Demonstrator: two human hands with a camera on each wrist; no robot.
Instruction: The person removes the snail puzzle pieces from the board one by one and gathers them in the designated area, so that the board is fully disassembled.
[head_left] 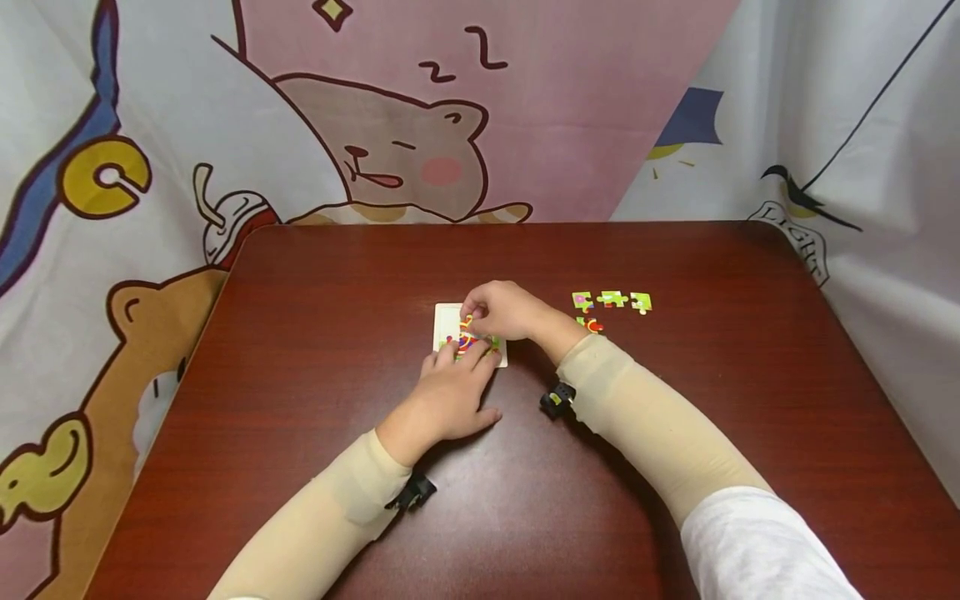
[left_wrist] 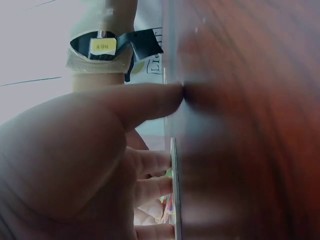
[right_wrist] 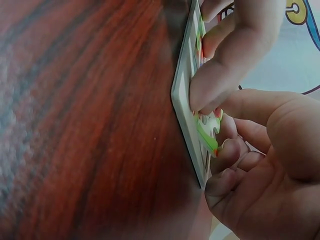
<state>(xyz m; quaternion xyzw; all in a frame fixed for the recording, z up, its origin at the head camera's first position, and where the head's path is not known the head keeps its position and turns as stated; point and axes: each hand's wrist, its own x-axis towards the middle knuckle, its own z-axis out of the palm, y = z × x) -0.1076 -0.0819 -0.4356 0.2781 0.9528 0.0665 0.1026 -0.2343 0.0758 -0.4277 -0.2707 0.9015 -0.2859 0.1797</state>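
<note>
We see a small, brightly printed jigsaw piece with green along its edge (right_wrist: 207, 136) pinched between thumb and fingers of the right hand (head_left: 510, 310), tilted over a thin, pale, rectangular puzzle board (head_left: 446, 315). The left hand's (head_left: 452, 396) grip holds nothing: its fingers lie spread on the board, and its thumb touches the dark red-brown, wood-grained bench (head_left: 337, 283).

We judge the piece light, stiff and thin, probably card, its knobs easily bent or creased; it is best taken by opposite edges, clear of the tabs. The board looks light enough to slide on the smooth bench unless pressed down.

To the board's right lie four loose, mostly green jigsaw pieces (head_left: 612, 298), three in a row and the nearest partly hidden behind the right wrist. What crowds the work most is the left fingers, which cover much of the printed picture beside the right fingertips.
</note>
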